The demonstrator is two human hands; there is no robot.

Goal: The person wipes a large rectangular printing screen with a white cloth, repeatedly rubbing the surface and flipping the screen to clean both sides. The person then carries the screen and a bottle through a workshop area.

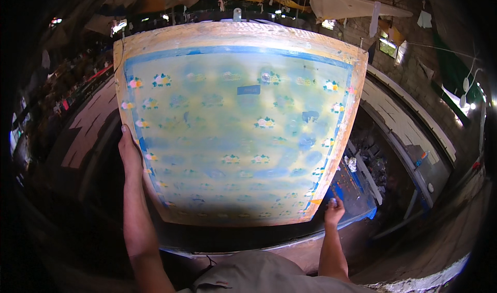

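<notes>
A large screen-printing frame (238, 158) stands tilted up in front of me. Its pale yellow-green mesh carries rows of small flower patterns, blue tape runs round the inside, and the wooden border is stained. My left hand (129, 147) grips the frame's left side, thumb on the near face and the other fingers hidden behind the wood. Close to the lower right corner, my right hand (334, 211) is closed in a pinch. What it holds is too small to make out; a small orange piece (316, 201) shows beside it, against the frame's edge.
Behind the right hand lies a blue-stained work surface (352, 192) with a crumpled white rag (351, 163). Long printing tables run along the left (90, 119) and the right (401, 119). Cloths (357, 8) hang overhead, and a light-coloured ledge (290, 245) crosses before my body.
</notes>
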